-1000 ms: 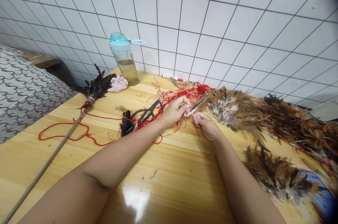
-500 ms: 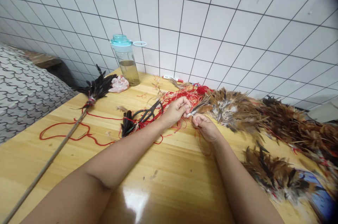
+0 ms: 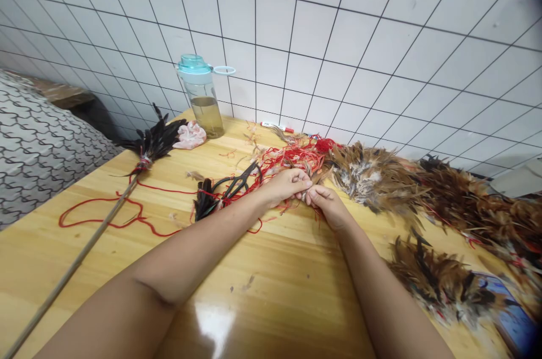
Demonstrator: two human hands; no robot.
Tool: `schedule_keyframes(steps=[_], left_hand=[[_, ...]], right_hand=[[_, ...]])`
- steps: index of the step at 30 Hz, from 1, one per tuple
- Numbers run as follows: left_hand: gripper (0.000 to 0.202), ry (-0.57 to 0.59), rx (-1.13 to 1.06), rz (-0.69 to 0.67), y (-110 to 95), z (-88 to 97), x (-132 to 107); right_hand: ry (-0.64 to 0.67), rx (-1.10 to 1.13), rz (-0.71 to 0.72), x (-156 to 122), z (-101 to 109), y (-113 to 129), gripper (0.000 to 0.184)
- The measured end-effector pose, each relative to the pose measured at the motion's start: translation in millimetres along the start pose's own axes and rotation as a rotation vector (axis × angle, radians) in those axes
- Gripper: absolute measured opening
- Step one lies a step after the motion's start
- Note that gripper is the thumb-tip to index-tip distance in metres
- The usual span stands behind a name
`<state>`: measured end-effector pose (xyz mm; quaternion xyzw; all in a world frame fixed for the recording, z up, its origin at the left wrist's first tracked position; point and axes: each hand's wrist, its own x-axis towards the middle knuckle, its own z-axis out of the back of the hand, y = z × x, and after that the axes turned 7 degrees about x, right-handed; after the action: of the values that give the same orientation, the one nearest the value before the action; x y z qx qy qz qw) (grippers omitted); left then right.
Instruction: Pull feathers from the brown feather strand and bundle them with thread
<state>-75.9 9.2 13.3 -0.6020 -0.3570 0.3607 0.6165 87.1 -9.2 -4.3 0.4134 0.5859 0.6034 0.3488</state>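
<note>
Left hand (image 3: 287, 187) and right hand (image 3: 328, 206) meet above the bench (image 3: 271, 280), fingers curled and tips pressed together, pinching a small feather tuft (image 3: 317, 175). Most of the tuft is hidden inside the grip, and whether thread is caught there too cannot be told. A tangle of red thread (image 3: 288, 164) lies just behind the left hand, running up to a red thread ball (image 3: 324, 145). Just right of the hands sits a brown feather bunch (image 3: 375, 178), with two more (image 3: 474, 206) (image 3: 440, 283) further along the bench. Left of the hands lie black-handled scissors (image 3: 235, 191) beside a black feather bundle (image 3: 205, 201). Further left, a feather duster head (image 3: 154, 141) is bound to a thin cane (image 3: 84, 252), near a loose red thread loop (image 3: 101, 218). At the back stand a plastic bottle (image 3: 201, 98), a pink cloth (image 3: 190, 136) and a marker (image 3: 275, 127), against white tile (image 3: 339, 26). Step in hand looks like gathering the tuft at its base. Next move seems to call for a firm pinch while thread is drawn round.
</note>
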Motion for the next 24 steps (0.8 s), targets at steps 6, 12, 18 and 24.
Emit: schedule_keyframes(steps=[6,12,18,24], left_hand=[[0.029,-0.039,0.056,0.063,3,2.3,2],[0.023,-0.065,0.107,0.137,5,-1.4,2],[0.014,-0.210,0.250,0.032,6,-2.8,3],[0.019,-0.439,0.492,-0.182,2,1.9,1]], right_hand=[[0.019,-0.057,0.049,1,-3,2,0.036],[0.048,-0.190,0.132,0,-7,-1,0.036],[-0.082,-0.222,0.107,-4,-18,0,0.027],[-0.348,-0.165,0.049,-4,-19,1,0.023]])
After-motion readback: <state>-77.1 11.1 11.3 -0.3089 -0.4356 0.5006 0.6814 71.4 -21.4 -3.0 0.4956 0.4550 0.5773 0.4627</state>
